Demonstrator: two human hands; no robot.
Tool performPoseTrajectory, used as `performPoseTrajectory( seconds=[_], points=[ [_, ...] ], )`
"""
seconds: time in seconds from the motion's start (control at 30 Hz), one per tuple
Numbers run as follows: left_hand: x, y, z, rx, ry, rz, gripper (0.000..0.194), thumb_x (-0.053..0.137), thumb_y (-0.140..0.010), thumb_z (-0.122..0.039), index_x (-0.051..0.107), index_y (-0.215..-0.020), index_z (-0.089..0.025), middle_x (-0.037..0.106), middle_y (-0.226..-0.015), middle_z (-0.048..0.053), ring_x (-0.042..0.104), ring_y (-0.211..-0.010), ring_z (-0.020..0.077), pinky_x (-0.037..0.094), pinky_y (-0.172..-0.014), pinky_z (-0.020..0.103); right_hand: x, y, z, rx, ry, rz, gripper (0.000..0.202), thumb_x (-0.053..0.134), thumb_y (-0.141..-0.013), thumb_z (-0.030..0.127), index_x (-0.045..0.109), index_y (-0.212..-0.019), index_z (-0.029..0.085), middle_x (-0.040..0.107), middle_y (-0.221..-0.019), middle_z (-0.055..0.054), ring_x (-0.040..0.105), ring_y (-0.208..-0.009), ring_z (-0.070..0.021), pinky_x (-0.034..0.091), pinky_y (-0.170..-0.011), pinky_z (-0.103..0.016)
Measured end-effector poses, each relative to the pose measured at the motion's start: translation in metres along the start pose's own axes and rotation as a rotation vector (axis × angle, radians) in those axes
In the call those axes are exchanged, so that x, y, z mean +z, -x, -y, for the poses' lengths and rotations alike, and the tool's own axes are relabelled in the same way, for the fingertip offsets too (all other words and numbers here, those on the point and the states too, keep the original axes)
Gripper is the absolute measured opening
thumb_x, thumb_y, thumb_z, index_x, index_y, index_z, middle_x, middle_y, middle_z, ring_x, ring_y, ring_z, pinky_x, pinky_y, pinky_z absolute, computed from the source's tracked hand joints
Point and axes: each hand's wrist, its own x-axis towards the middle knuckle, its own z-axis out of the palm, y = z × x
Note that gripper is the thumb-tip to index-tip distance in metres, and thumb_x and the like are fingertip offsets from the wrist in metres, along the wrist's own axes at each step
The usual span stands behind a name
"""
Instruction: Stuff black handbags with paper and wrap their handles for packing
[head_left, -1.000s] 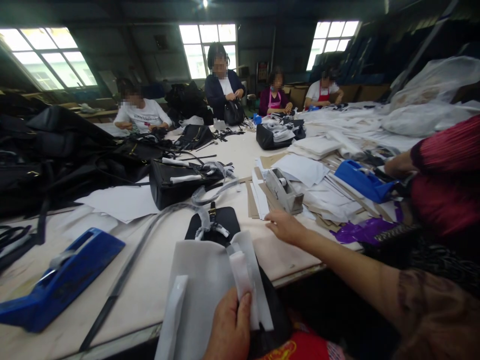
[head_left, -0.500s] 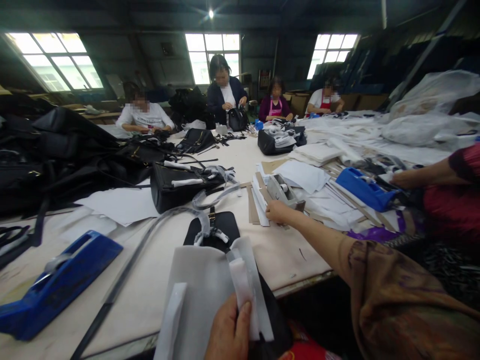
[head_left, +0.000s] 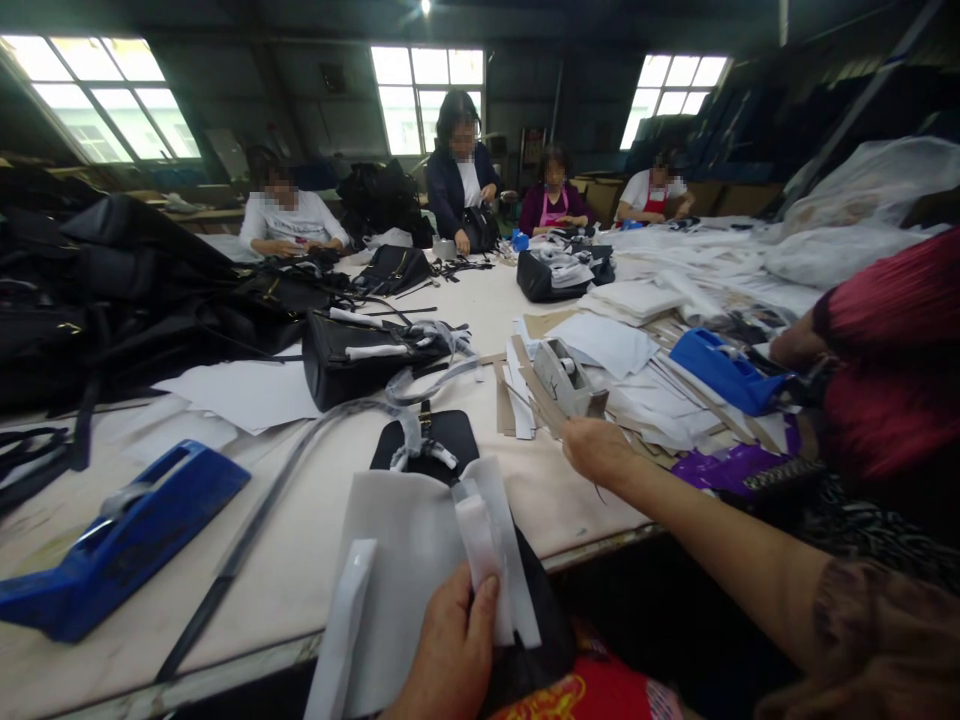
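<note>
My left hand (head_left: 457, 640) pinches a folded white strip and translucent sheet (head_left: 405, 570) at the near table edge, over a black bag (head_left: 536, 610). Beyond the sheet, the bag's black upper part (head_left: 442, 435) carries a wrapped handle. Out to the right, my right hand (head_left: 600, 450) is closed at the near end of a grey tape dispenser (head_left: 562, 375). Something thin shows by its fingers, too small to name. Cardboard and white strips (head_left: 517, 400) lie beside the dispenser.
Blue tape dispensers lie at left (head_left: 127, 540) and right (head_left: 724, 370). A black handbag (head_left: 360, 350) stands mid-table, and black bags (head_left: 142, 270) are heaped left. A co-worker's red sleeve (head_left: 892, 350) reaches in from the right. Several people work across the table (head_left: 502, 320).
My right hand has moved right and toward me, from the strips to the grey dispenser's near end. My left hand keeps its hold. The co-worker's arm at right has shifted.
</note>
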Motion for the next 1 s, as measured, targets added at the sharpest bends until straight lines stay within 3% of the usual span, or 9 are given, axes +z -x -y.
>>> performPoseTrajectory(
  seconds=[0.1, 0.17, 0.27, 0.4, 0.5, 0.67, 0.77, 0.9, 1.0],
  points=[
    [0.000, 0.000, -0.001, 0.006, 0.002, 0.005, 0.050, 0.039, -0.097, -0.049, 0.066, -0.113, -0.010, 0.070, -0.112, 0.017, 0.063, -0.101, 0.0296, 0.046, -0.091, 0.036, 0.006, 0.022, 0.000, -0.089, 0.063, 0.063, 0.024, 0.057, -0.091, 0.027, 0.075, -0.084, 0.012, 0.072, -0.091, -0.018, 0.067, -0.091, -0.0325, 0.047, -0.078, -0.037],
    [0.001, 0.001, -0.002, 0.012, 0.010, 0.014, 0.050, 0.039, -0.097, -0.049, 0.066, -0.113, -0.010, 0.070, -0.112, 0.017, 0.063, -0.100, 0.0294, 0.046, -0.090, 0.037, 0.007, 0.017, 0.002, -0.096, 0.055, 0.070, 0.029, 0.056, -0.092, 0.034, 0.075, -0.083, 0.015, 0.073, -0.090, -0.015, 0.067, -0.089, -0.0298, 0.047, -0.077, -0.035],
    [0.001, 0.002, -0.002, 0.009, 0.023, 0.014, 0.049, 0.039, -0.097, -0.048, 0.067, -0.113, -0.010, 0.070, -0.113, 0.017, 0.064, -0.100, 0.0294, 0.046, -0.090, 0.037, 0.006, -0.016, 0.009, -0.060, 0.040, 0.053, 0.034, 0.050, -0.094, 0.036, 0.075, -0.093, 0.014, 0.074, -0.098, -0.016, 0.067, -0.096, -0.0282, 0.047, -0.082, -0.034],
    [0.000, 0.001, -0.002, 0.017, 0.026, 0.004, 0.047, 0.041, -0.097, -0.047, 0.067, -0.112, -0.011, 0.070, -0.112, 0.016, 0.063, -0.104, 0.0300, 0.045, -0.092, 0.037, 0.015, -0.064, 0.024, 0.002, 0.038, 0.105, 0.039, 0.062, -0.085, 0.038, 0.074, -0.102, 0.005, 0.071, -0.108, -0.024, 0.065, -0.103, -0.0323, 0.049, -0.087, -0.035],
    [-0.001, -0.001, -0.002, 0.011, 0.010, 0.005, 0.045, 0.040, -0.097, -0.047, 0.067, -0.109, -0.012, 0.071, -0.108, 0.015, 0.063, -0.101, 0.0299, 0.046, -0.091, 0.037, 0.021, -0.082, 0.030, 0.047, 0.013, 0.148, 0.042, 0.069, -0.079, 0.031, 0.072, -0.108, 0.002, 0.069, -0.112, -0.026, 0.064, -0.109, -0.0347, 0.050, -0.092, -0.036],
    [-0.001, -0.003, 0.001, 0.008, -0.009, 0.017, 0.045, 0.039, -0.097, -0.046, 0.067, -0.107, -0.012, 0.071, -0.104, 0.015, 0.063, -0.095, 0.0290, 0.046, -0.086, 0.037, 0.012, -0.083, 0.018, 0.108, -0.181, 0.295, 0.020, 0.068, -0.081, 0.026, 0.076, -0.083, 0.008, 0.073, -0.076, -0.016, 0.071, -0.076, -0.0281, 0.057, -0.072, -0.034],
    [-0.001, -0.003, 0.004, 0.017, -0.012, 0.010, 0.045, 0.040, -0.098, -0.046, 0.067, -0.108, -0.012, 0.071, -0.104, 0.015, 0.063, -0.097, 0.0292, 0.046, -0.087, 0.038, 0.006, -0.077, 0.009, 0.143, -0.318, 0.338, 0.021, 0.062, -0.088, 0.026, 0.074, -0.081, 0.010, 0.072, -0.071, -0.012, 0.068, -0.058, -0.0208, 0.056, -0.057, -0.030],
    [0.000, -0.004, 0.006, 0.025, 0.002, 0.016, 0.046, 0.040, -0.098, -0.046, 0.067, -0.111, -0.011, 0.071, -0.108, 0.015, 0.064, -0.097, 0.0288, 0.046, -0.087, 0.037, 0.005, -0.072, 0.008, 0.161, -0.380, 0.298, 0.019, 0.061, -0.090, 0.024, 0.073, -0.085, 0.010, 0.071, -0.067, -0.011, 0.065, -0.053, -0.0178, 0.053, -0.055, -0.029],
    [0.000, -0.005, 0.005, 0.018, 0.003, 0.010, 0.046, 0.041, -0.098, -0.046, 0.067, -0.112, -0.011, 0.071, -0.108, 0.016, 0.064, -0.095, 0.0289, 0.047, -0.085, 0.037, 0.005, -0.072, 0.009, 0.132, -0.334, 0.226, 0.020, 0.059, -0.087, 0.017, 0.072, -0.075, 0.009, 0.069, -0.063, -0.011, 0.065, -0.059, -0.0192, 0.051, -0.060, -0.029]
  ],
)
